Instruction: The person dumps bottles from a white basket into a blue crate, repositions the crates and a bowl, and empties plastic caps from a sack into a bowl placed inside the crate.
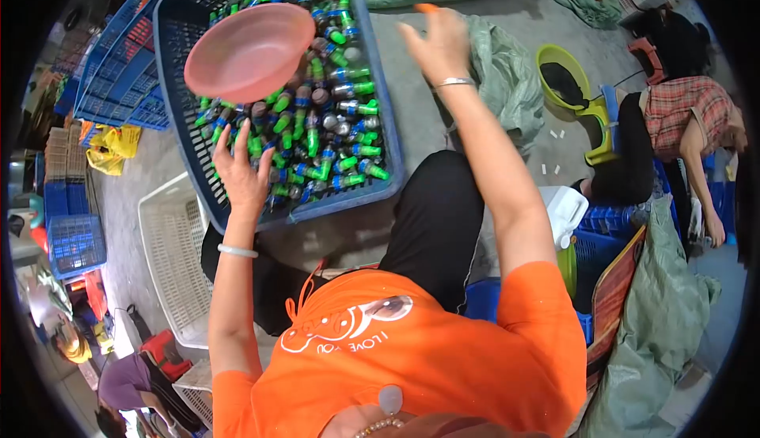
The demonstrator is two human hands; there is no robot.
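A large blue plastic crate [393,153] in front of me is full of small dark bottle-shaped pieces [313,133] with bright green caps and blue bands. Resting on top of them is a shallow pink plastic basin [249,51]. My left hand [240,173] hovers at the crate's near left part, fingers spread, with nothing visible in it. To the right of the crate, my right hand [440,48] is raised over the floor and blurred. Its thumb stands apart, and a small orange thing [426,8] shows at its fingertips; whether it is gripped is unclear.
A white crate [170,272] stands at my left, beyond it stacked blue baskets [75,244]. On the right are a crumpled green sack [507,74], a yellow-green basin [582,66] and a white jug [564,212]. One person in plaid [689,113] bends at the right; another works lower left.
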